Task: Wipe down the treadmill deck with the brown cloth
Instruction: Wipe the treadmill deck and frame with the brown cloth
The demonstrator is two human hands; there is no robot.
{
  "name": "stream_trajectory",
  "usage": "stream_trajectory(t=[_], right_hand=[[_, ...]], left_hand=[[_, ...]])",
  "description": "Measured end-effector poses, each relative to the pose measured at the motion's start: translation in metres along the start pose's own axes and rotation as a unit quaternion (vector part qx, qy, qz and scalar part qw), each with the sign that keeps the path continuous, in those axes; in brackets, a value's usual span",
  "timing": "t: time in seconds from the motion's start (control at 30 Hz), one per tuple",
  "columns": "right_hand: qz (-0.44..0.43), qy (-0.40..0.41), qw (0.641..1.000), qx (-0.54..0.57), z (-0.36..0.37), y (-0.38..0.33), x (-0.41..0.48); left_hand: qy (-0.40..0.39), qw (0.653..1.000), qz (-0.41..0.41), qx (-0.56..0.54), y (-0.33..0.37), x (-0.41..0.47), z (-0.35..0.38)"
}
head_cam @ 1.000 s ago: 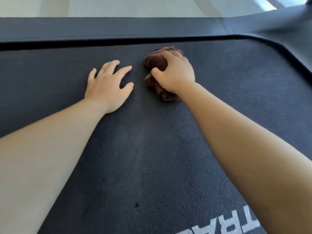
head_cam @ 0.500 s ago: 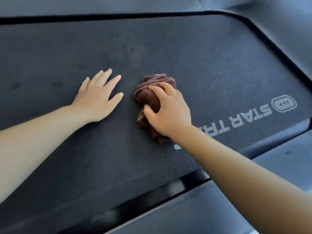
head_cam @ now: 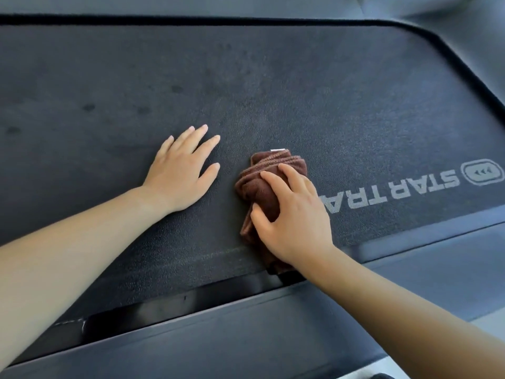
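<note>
The dark textured treadmill deck [head_cam: 300,86] fills most of the view, with grey "STAR TRA" lettering [head_cam: 396,187] at the right. A bunched brown cloth [head_cam: 262,184] lies on the deck near its front edge. My right hand [head_cam: 295,214] presses on the cloth, fingers curled over it, covering its right and lower part. My left hand [head_cam: 181,170] lies flat on the deck just left of the cloth, fingers spread, holding nothing.
A dark grey side rail [head_cam: 246,324] runs along the near edge of the deck, with a narrow black gap [head_cam: 164,307] between them. Another rail [head_cam: 470,31] curves around the far right corner. Several faint dark spots [head_cam: 88,107] mark the deck at the left.
My right hand has dragged the cloth from the far edge of the deck back toward the near edge. My left hand slid back with it, and the view tilted down.
</note>
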State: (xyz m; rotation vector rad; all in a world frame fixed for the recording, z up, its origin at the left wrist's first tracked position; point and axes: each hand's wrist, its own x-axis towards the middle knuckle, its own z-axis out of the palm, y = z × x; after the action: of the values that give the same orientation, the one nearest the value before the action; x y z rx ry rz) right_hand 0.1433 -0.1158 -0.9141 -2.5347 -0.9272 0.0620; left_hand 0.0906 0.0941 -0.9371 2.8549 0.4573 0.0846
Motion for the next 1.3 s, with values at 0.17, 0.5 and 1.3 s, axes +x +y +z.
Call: stream_trajectory(t=[0.17,0.5,1.3], right_hand=[[-0.001,0.012,1.000,-0.002,0.007,-0.007,0.030],[-0.011,0.013,1.000,-0.010,0.029,-0.009,0.162],[0.025,0.019,0.999,-0.008,0.049,0.000,0.386]], left_hand=[[0.003,1.000,0.000,-0.004,-0.005,0.010,-0.001],[-0.011,1.000,0.018,0.016,-0.034,0.090,-0.001],[0.039,0.998,-0.041,-0.021,-0.085,0.181,-0.009]])
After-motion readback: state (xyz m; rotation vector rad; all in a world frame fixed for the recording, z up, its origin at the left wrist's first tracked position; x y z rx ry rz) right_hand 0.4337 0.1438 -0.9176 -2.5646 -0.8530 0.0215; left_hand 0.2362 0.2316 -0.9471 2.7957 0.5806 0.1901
